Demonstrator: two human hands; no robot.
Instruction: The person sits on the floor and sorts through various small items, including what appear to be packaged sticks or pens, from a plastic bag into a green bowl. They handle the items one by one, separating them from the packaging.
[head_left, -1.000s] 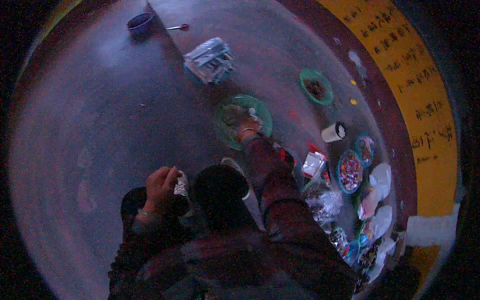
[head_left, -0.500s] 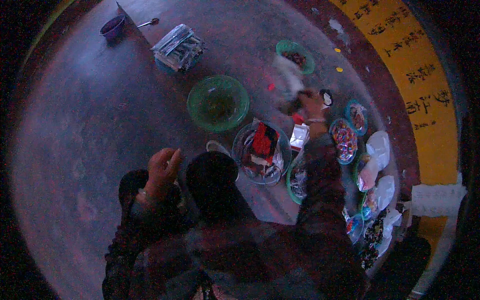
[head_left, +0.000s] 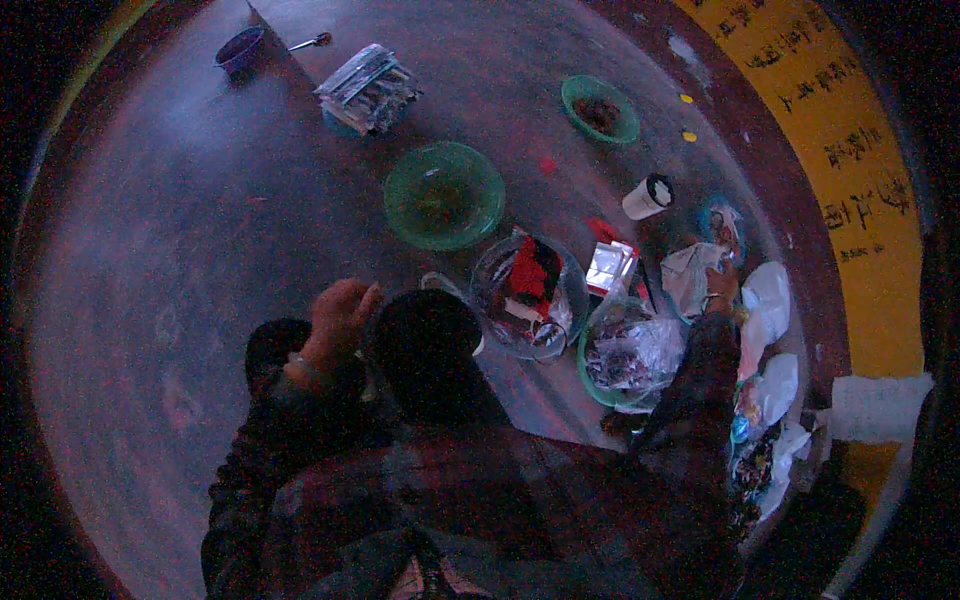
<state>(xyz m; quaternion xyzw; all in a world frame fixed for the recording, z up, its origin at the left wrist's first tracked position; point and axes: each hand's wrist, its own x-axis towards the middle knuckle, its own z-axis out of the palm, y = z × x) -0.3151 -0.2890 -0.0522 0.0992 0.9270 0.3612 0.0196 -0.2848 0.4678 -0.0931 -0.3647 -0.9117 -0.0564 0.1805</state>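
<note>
My right hand [head_left: 722, 287] grips a whitish cloth or limp bag [head_left: 690, 277] at the right. The cloth hangs over a bowl, hiding most of it. Nearby, a blue-rimmed bowl [head_left: 722, 220] holds something in clear wrap. My left hand [head_left: 340, 312] rests above my knee, fingers curled together, with nothing visible in them. Before my knees stands a clear bowl [head_left: 482, 325] with a red and black packet [head_left: 535, 272]. Right of it are a green-rimmed bowl [head_left: 590, 385] of plastic-wrapped items and a white and red box [head_left: 610, 265].
A green basin [head_left: 395, 205] stands ahead, and beyond it a stack of flat bundles [head_left: 370, 85]. A white cup with a dark rim [head_left: 645, 203] lies tilted near a green bowl [head_left: 630, 128] of brown bits. White bags [head_left: 768, 300] line the right side. A purple bucket [head_left: 238, 58] is far left.
My right hand has moved right and nearer, from beside the white cup to the bowls at the right. The whitish cloth, blurred near the far green bowl before, is now there too. My left hand barely moved.
</note>
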